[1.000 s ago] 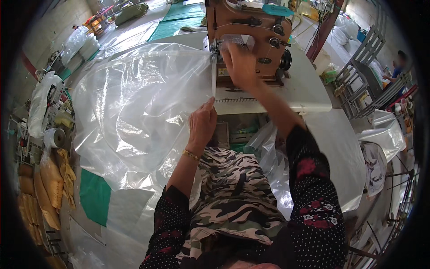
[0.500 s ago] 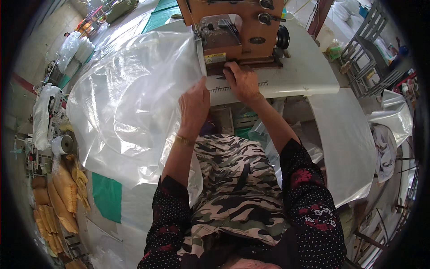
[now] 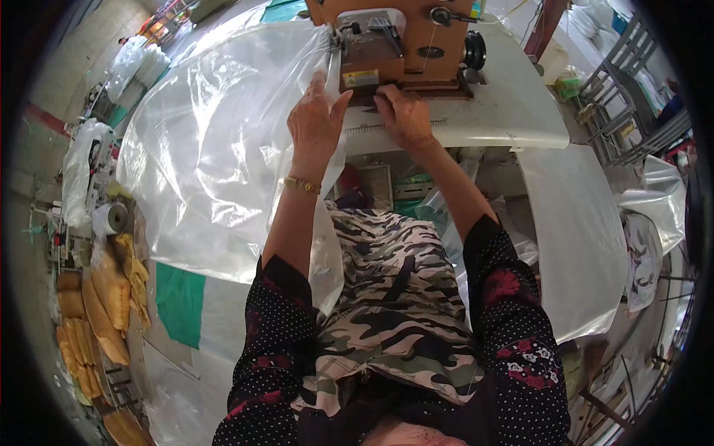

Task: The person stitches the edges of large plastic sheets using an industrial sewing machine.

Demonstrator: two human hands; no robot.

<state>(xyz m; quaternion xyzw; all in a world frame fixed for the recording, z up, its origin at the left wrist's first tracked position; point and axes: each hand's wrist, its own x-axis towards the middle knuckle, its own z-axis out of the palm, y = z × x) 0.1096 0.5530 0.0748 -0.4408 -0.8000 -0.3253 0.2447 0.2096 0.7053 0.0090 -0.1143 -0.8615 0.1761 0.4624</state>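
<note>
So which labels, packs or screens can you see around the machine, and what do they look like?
Label: small rectangle, yellow and white, on the sewing machine front, just above the left hand.
Badge: small dark oval on the machine's orange body, above the right hand.
Stacked packs: yellow-orange, bulging, on the floor at far left.
No screens or signs in view.

Black polka-dot sleeves with red floral print; camouflage trousers; gold bracelet on left wrist.
</note>
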